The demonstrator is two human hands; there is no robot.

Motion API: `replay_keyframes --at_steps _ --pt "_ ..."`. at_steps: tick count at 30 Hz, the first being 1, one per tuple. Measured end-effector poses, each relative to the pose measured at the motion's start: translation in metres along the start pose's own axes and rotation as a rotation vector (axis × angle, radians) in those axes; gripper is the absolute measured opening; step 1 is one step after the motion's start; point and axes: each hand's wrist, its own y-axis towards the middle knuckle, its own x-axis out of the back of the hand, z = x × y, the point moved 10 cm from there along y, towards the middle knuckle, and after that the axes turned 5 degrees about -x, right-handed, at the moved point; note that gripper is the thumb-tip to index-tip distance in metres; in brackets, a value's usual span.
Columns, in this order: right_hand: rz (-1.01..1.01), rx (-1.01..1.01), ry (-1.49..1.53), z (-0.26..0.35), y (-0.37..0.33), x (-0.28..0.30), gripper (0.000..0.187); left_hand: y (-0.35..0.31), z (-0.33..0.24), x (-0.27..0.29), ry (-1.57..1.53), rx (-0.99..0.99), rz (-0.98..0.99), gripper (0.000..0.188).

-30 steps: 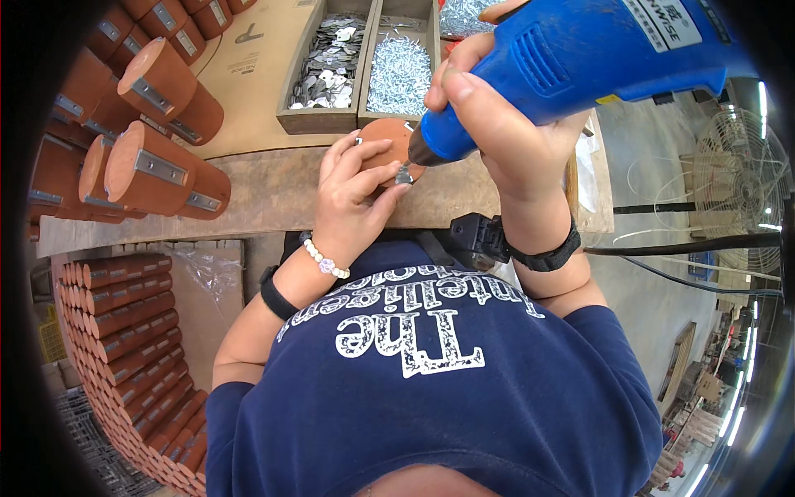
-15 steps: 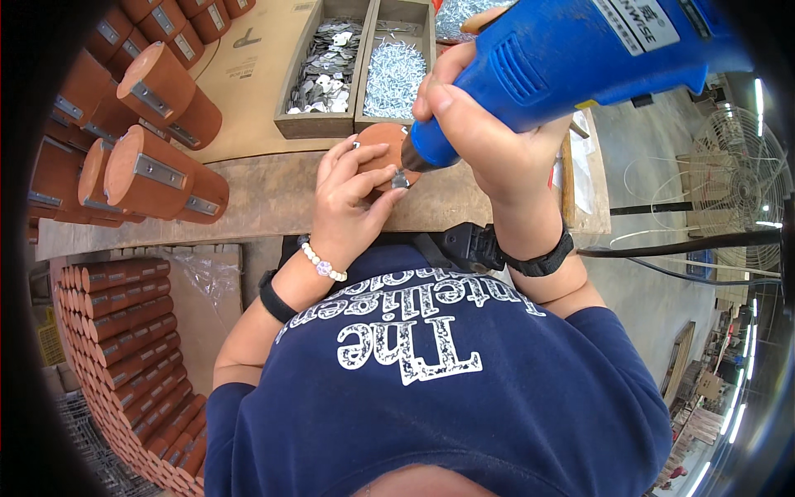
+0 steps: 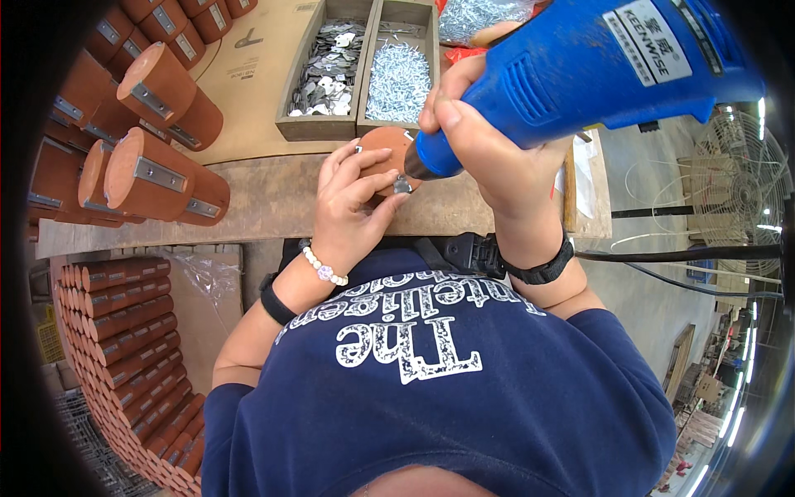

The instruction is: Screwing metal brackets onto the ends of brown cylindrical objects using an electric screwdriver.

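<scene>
My right hand [image 3: 501, 161] is wrapped round a blue power screwdriver [image 3: 538, 87], whose dark nose points down and left. Just beside that nose is a small grey metal plate [image 3: 402, 185] on the edge of an orange-brown cylinder [image 3: 396, 142], seen end-on over the bench's near edge. The thumb and fingertips of my left hand [image 3: 352, 189] are closed on the plate, while its other fingers lie across the cylinder's round face. More bits of metal show at that face's upper rim. Whether a screw sits at the tool's tip I cannot make out.
Beyond my hands, one wooden box [image 3: 319, 124] holds flat metal plates and its neighbour [image 3: 364, 108] holds screws. Similar cylinders with metal strips [image 3: 161, 176] crowd the bench's left side; a large stack [image 3: 124, 331] stands below. A bag of screws [image 3: 484, 21] lies behind the tool. Cables [image 3: 679, 253] run right.
The power screwdriver and my right hand have shifted slightly to the right, drawing the tool's nose a little away from the metal plate. My left hand stays nearly in place.
</scene>
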Motion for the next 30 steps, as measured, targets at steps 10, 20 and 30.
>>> replay_keyframes --at_steps 10,20,30 --pt "0.023 0.023 -0.022 -0.001 0.002 -0.002 0.043 0.000 0.001 0.000 0.000 0.001 0.001 0.027" --pt "0.024 -0.017 0.162 -0.016 0.009 0.012 0.038 0.001 -0.002 -0.002 -0.048 -0.027 0.047 0.025" --pt "0.035 0.008 0.177 -0.012 0.001 0.010 0.047 0.005 0.000 -0.006 -0.069 0.040 0.133 0.049"
